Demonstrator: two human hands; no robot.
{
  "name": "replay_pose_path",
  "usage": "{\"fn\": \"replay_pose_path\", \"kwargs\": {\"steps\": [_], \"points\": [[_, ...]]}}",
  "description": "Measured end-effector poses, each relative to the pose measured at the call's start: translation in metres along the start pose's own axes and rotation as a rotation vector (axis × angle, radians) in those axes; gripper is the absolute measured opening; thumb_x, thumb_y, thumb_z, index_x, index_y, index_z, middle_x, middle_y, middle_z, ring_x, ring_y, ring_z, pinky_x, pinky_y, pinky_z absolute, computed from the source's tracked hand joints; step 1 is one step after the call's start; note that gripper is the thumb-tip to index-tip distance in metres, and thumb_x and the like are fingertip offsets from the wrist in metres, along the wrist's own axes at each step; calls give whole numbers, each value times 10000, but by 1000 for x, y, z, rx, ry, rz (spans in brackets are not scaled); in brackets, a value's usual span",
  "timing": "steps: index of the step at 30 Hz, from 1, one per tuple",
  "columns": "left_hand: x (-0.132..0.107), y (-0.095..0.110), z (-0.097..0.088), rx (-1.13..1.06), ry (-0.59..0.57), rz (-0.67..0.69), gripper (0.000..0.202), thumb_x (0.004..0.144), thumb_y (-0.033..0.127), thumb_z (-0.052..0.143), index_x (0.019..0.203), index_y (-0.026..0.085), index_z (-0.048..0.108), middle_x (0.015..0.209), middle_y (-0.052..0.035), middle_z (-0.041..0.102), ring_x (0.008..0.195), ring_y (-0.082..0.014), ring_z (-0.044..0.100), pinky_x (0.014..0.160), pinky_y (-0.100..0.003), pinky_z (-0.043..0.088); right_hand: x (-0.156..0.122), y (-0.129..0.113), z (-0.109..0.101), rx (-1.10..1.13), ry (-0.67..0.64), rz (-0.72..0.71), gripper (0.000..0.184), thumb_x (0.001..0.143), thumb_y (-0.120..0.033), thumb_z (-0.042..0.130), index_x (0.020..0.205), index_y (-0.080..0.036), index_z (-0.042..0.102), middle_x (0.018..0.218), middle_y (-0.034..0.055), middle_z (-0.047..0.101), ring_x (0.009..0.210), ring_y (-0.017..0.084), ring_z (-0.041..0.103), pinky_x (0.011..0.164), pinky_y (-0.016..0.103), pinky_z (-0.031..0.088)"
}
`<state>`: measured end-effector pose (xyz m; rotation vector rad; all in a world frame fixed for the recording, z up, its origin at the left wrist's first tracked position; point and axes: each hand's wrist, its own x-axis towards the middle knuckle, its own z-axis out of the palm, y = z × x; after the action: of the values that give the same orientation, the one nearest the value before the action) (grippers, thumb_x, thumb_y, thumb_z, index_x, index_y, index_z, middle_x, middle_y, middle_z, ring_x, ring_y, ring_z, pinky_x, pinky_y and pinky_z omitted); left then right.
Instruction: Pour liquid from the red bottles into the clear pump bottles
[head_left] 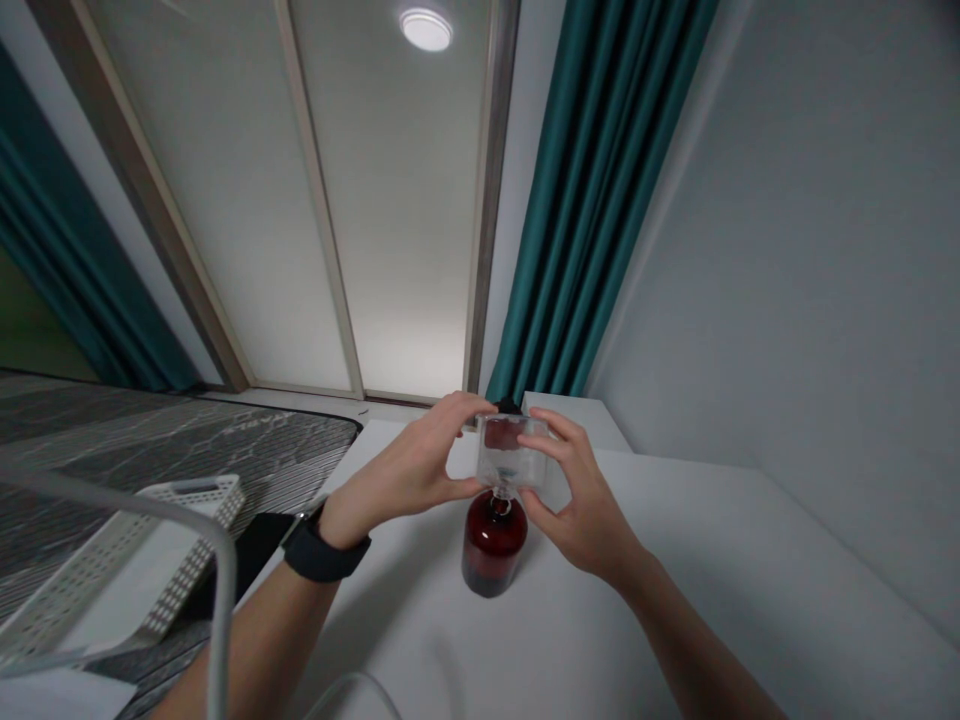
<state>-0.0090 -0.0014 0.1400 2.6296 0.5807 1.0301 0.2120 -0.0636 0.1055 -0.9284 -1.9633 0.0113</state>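
Observation:
Between my two hands is a clear, see-through bottle (527,466), its narrow neck pointing down. That neck meets or hovers just over the mouth of a dark red bottle (495,532), which stands upright on the white table (600,640); I cannot tell if they touch. My left hand (431,450) grips the clear bottle's left side, fingers above and thumb below. On its right side, my right hand (566,490) pinches it in the same way. Behind it shows a black top (508,406), with something reddish seen through the clear wall.
A white box-like block (592,418) stands at the table's far edge. To the left, a white perforated basket (75,590) sits lower down near a dark rug (285,445). A grey curved tube (223,600) crosses the near left. Green curtains (592,200) hang beyond.

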Motion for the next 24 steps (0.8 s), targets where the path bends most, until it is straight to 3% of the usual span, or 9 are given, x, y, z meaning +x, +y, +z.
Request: {"fn": "replay_pose_path", "kwargs": {"steps": [9,24], "points": [[0,1,0,22,-2,7,637,817,253,746,1349,277,397,1320,-106,546,1198,-290,548,951,-456,530,1,-2,-1,-16,15,-23,549,823,-53,560,1301,-304,456,1443,116,409,1380,303,432,1108,541,429],[0,0,-1,41,9,32,637,814,253,747,1349,259,401,1310,-108,545,1191,-280,542,917,-436,545,0,0,-1,-14,31,-48,551,818,-36,562,1302,-283,471,1449,124,408,1379,285,430,1106,534,440]]}}
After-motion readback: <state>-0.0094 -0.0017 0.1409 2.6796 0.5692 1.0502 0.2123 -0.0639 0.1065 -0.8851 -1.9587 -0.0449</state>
